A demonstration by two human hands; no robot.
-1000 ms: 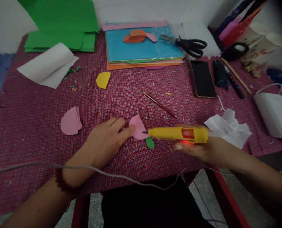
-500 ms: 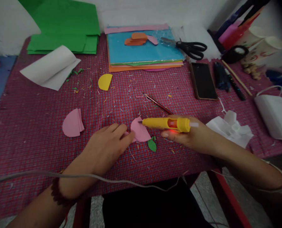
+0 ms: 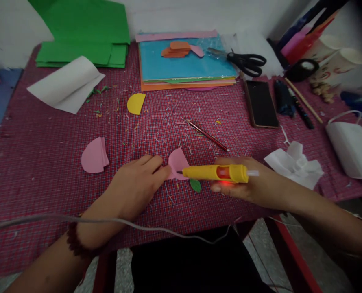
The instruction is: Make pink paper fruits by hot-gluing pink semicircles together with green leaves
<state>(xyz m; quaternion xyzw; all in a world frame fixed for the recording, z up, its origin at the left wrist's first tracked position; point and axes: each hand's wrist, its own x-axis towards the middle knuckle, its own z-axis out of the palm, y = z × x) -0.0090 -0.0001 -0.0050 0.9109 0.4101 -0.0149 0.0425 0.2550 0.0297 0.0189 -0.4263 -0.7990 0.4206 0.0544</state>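
Observation:
My right hand grips a yellow glue gun with a red glow in its body, held level and pointing left. Its nozzle tip rests on the lower edge of a pink paper petal lying on the checked red cloth. My left hand lies on the cloth with its fingertips pressing the petal's left edge. A small green paper leaf lies just under the gun's barrel. A stack of pink half-circle pieces sits to the left of my left hand.
A red pencil, a yellow half-circle, a black phone, scissors, a pile of coloured paper, green sheets, white tissue and a grey cord across my left forearm surround the work spot.
The glue gun's tip moved from the petal's upper edge down to its lower edge. My left hand stayed on the petal.

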